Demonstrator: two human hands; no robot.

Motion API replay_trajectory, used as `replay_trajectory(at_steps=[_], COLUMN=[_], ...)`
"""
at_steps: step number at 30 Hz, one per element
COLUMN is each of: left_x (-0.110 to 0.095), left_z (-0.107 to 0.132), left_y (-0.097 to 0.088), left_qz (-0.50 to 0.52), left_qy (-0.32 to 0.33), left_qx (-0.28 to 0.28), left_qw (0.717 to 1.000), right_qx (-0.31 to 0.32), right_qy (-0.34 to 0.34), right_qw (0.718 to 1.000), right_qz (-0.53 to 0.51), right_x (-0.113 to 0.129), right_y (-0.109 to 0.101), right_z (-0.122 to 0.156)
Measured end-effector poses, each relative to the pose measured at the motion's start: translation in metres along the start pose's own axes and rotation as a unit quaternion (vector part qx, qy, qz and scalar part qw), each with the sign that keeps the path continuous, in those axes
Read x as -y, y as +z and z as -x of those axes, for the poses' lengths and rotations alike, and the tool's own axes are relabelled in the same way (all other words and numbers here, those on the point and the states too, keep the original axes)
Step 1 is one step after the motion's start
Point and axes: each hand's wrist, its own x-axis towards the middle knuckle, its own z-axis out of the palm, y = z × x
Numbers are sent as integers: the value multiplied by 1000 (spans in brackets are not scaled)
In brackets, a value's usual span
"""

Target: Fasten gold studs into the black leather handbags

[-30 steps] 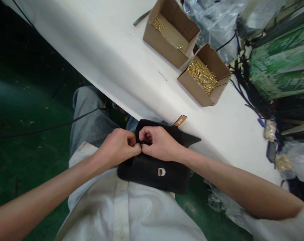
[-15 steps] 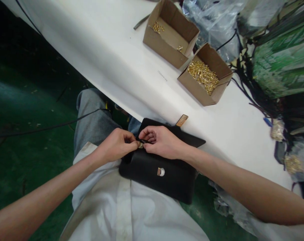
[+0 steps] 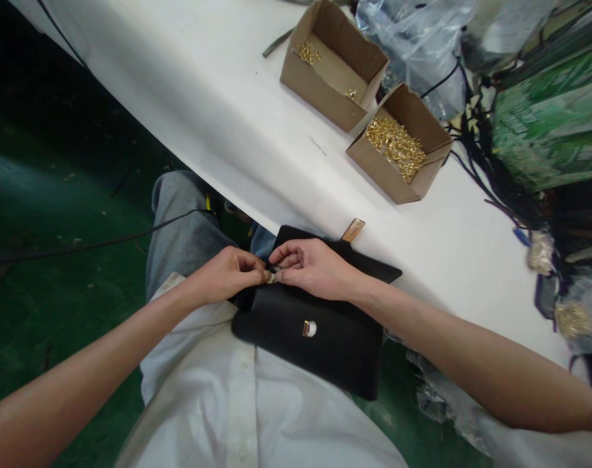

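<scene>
A black handbag (image 3: 320, 338) lies in my lap against the table edge, its flap turned back toward the table. A gold clasp plate (image 3: 353, 230) juts from the flap, and a gold lock piece (image 3: 309, 329) with a white patch sits on the bag's front. My left hand (image 3: 232, 276) is closed in a pinch at the bag's left upper corner. Facing it, my right hand (image 3: 313, 268) has its thumb and fingers curled together at the same spot. A small pale metallic piece (image 3: 270, 277) shows between the fingertips; its kind is too small to make out.
On the white table (image 3: 218, 110) stand two cardboard boxes: one box (image 3: 320, 97) with a few gold fittings, another box (image 3: 388, 172) holding many. Behind them lie clear plastic bags (image 3: 417, 39), black cables (image 3: 476, 149) and a green bag (image 3: 554, 117). A metal rod (image 3: 277, 43) rests beside the boxes.
My right hand has shifted slightly up and left, with its fingers still at the bag's corner. My left hand keeps its pinch there. The bag's front lock piece sits slightly higher and further left.
</scene>
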Motion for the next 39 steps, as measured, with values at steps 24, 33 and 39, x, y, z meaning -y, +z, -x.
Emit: replay_trajectory(at_steps=[24,33,39], left_x=[-17,-35,-34], left_z=[41,84,86], left_y=[15,41,49], left_qz=[-33,-275,-299], left_qy=[87,288,312], left_qx=[-50,-177,-181], left_qw=[994,900,884], right_qx=[43,34,5], right_qy=[26,66,62], right_qw=[987,987,998], right_qz=[-151,-142,18], right_x=[16,27,20], right_y=[-3,8,18], right_z=[31,71,88])
